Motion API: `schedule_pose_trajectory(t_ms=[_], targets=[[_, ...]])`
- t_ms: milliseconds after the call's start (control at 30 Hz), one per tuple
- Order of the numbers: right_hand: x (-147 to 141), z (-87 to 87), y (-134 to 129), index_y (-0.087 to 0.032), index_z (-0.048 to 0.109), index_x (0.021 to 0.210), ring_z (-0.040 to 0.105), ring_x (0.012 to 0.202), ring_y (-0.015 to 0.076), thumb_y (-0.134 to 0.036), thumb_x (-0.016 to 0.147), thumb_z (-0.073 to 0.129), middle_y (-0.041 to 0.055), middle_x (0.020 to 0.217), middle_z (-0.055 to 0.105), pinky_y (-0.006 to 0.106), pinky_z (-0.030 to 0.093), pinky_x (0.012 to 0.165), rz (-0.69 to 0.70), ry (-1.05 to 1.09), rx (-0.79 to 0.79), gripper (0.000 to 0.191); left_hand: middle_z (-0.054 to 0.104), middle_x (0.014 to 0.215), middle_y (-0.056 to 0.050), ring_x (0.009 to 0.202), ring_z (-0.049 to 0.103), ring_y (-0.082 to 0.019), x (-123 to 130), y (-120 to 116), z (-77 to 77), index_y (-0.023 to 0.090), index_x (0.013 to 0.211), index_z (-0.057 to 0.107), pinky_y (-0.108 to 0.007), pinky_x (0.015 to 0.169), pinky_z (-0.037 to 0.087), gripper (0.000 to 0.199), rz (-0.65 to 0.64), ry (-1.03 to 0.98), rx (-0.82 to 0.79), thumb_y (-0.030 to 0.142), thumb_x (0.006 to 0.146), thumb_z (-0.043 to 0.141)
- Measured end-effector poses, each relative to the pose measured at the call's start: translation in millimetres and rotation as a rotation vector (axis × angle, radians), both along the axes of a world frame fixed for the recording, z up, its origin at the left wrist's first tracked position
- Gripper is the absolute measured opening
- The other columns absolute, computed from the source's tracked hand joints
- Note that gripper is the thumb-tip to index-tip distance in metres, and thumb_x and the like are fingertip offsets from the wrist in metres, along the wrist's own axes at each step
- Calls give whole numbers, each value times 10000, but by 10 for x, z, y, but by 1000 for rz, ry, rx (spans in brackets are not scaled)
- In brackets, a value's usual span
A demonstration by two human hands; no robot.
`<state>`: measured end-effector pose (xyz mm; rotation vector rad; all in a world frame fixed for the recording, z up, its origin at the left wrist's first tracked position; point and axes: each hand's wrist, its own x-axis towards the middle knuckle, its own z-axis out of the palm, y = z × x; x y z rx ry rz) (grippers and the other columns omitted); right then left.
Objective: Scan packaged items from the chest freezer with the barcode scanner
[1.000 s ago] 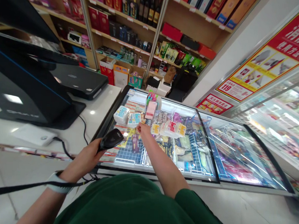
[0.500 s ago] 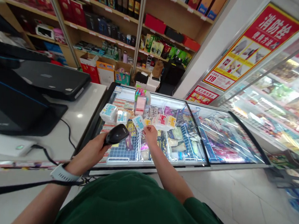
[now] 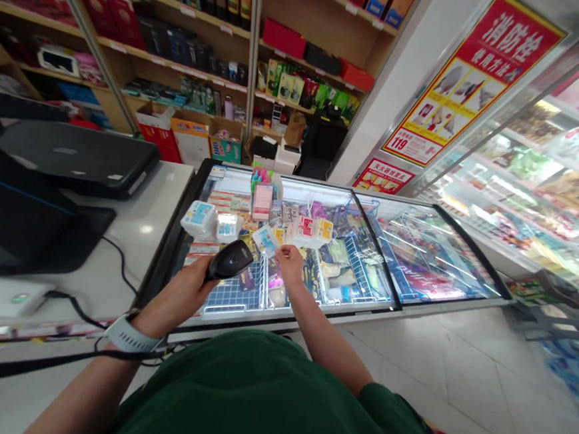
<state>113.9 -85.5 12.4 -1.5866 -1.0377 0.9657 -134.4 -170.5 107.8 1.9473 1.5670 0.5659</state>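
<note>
My left hand (image 3: 183, 295) is wrapped round the handle of a black barcode scanner (image 3: 230, 260), its head turned toward the right. Between the fingertips of my right hand (image 3: 290, 264) is the corner of a small white pack with a blue label (image 3: 266, 239). The pack tilts above the freezer's glass top (image 3: 243, 200), just past the scanner head. Left of it on the glass are two more white packs with blue labels, a larger pack (image 3: 199, 218) and a smaller pack (image 3: 227, 226). Packs with red labels (image 3: 305, 227) and yellow labels (image 3: 324, 230) sit to the right.
A counter (image 3: 153, 226) with a black checkout machine (image 3: 14, 202) and a white corded box (image 3: 2, 296) stands at left. A tub of colourful items (image 3: 263, 175) is on the freezer's far edge. Stocked shelves (image 3: 224, 24) rise behind; a red poster (image 3: 475, 78) hangs at right.
The view has shifted slightly, so the surroundings sit further left. The scanner head is a little closer to the blue-labelled pack. Both hands keep their holds.
</note>
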Motion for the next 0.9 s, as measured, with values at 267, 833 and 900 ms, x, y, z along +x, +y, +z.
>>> schedule_pose_trajectory(t_ms=[267,833,900], targets=[[-37,-85,-18,-202,607,811,605,620,121,-266,743,678,-39,705,628,237,484,652,-3,5,7,118,608,1302,-173,1214,580,-317,6,-36,-13,148,1296,455,-440,1040,429,491,-16,-6,-15,370,858,445],[-15,-243,2,-177,587,779,589,535,104,-240,743,711,-26,629,624,214,490,550,-134,459,-276,143,625,1263,-175,1158,603,-309,-38,-73,-16,150,1256,488,-433,1018,437,449,25,-41,-23,400,887,435],[20,-286,54,-181,555,722,574,515,103,-229,770,701,-29,567,589,211,490,535,-182,520,-342,161,625,1278,-164,1172,595,-300,-68,-81,-45,166,1264,490,-428,1025,433,441,26,-49,-19,397,893,436]])
